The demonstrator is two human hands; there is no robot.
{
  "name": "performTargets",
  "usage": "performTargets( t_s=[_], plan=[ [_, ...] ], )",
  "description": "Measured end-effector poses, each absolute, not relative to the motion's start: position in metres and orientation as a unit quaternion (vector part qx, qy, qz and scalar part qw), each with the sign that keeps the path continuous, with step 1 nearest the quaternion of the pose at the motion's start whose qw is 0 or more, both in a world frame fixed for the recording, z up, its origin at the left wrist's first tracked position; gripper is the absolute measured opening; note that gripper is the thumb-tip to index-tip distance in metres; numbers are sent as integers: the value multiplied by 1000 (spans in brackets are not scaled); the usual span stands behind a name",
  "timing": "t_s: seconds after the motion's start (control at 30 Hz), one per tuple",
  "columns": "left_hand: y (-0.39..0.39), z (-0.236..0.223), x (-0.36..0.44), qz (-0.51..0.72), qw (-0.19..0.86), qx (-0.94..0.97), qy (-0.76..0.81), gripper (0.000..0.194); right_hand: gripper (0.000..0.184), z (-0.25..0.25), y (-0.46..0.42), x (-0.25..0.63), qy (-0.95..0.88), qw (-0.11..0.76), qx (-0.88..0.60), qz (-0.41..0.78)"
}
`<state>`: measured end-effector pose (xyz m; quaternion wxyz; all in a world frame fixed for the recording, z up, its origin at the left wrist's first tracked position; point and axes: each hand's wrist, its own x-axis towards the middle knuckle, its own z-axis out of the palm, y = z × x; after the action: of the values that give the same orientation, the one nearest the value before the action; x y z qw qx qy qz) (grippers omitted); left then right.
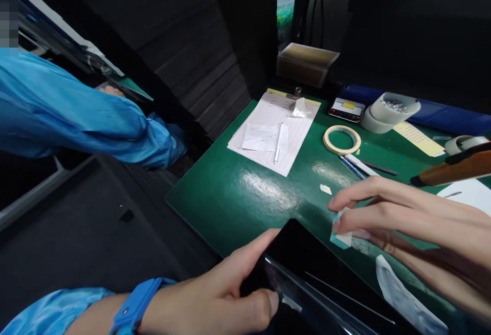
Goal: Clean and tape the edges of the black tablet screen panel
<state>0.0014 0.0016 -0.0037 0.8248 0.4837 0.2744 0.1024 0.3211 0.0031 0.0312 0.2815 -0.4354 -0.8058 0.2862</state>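
Observation:
At the bottom centre, my left hand (218, 289) grips a glossy black panel (322, 273) that looks like a screen, its thumb on the near face. A blue strap (134, 304) circles that wrist. My right hand (402, 217) pinches a small teal and off-white block (341, 232) just above the green tabletop, beyond the panel's edge. What the block is exactly, I cannot tell. Under the right hand lies a crumpled pale strip (406, 294). A small scrap of cream tape (326, 189) rests near the right fingertips.
A clipboard with papers (261, 120) and a white pen (278, 143) lies at the back. A tape roll (342, 139), pens (353, 167), a white cup of small metal parts (391, 112) and an orange-handled tool (456, 163) sit at right. Another person's blue sleeve (95, 110) reaches in at left.

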Motion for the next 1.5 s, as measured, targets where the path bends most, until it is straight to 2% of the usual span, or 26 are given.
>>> performTargets(
  t_s=[0.17,0.5,0.77,1.0,1.23,1.5],
  plan=[
    [3,-5,1,101,823,487,275,85,20,29,5,311,-823,300,-388,286],
    [8,4,8,133,831,489,231,76,18,22,7,299,-816,318,-392,282],
    [11,9,12,128,828,491,238,82,18,24,12,290,-819,332,-394,253],
    [8,4,9,125,833,483,238,82,17,23,6,310,-814,270,-398,327],
    [10,5,12,128,838,480,227,81,17,21,11,298,-809,346,-386,277],
    [8,2,11,114,836,483,235,81,24,20,7,307,-830,288,-387,279]
  ],
)
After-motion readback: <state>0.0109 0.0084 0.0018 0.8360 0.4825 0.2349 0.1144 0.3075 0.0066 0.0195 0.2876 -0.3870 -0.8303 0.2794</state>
